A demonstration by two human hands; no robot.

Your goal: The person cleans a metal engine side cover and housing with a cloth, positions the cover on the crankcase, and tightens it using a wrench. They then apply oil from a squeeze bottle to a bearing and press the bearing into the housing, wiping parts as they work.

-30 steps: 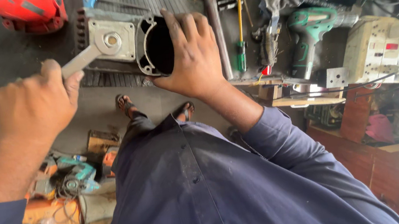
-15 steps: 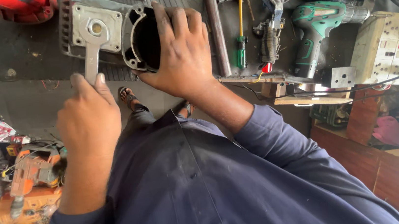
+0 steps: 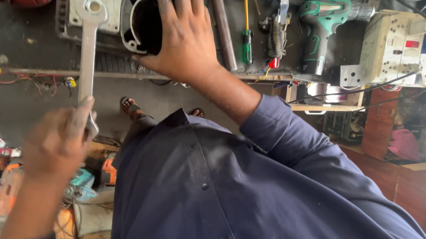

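Two hands at work: both of the person's own, on one metal motor housing [image 3: 123, 18] at the near edge of a dark workbench [image 3: 15, 40]
Left hand [image 3: 60, 143]: fingers closed round the lower end of a long silver spanner [image 3: 87, 53]; the hand is blurred, so the exact finger placing is hard to tell
Spanner: its ring end sits on a fastener at the housing's flat square plate, near the top of the view; the handle runs almost straight down toward the body
Right hand [image 3: 183, 41]: palm and spread fingers pressed over the housing's round dark opening, gripping its rim to brace it
What has changed: a second ago the handle lay slanted out to the left with the fist well off to that side; half a second ago it was nearly upright; now it points at the torso, so the spanner has swung through a good arc about the fastener
What that suggests: the fastener seems to be turning under the pull, with the right hand kept in place to stop the housing rotating
Nearby on the bench: a green-handled screwdriver [image 3: 247, 47], a green cordless drill [image 3: 321, 24], a cream switch box [image 3: 393, 48], all apart from both hands
Below: cluttered floor with tools and packets at the left, the person's dark blue shirt [image 3: 204, 189] filling the middle
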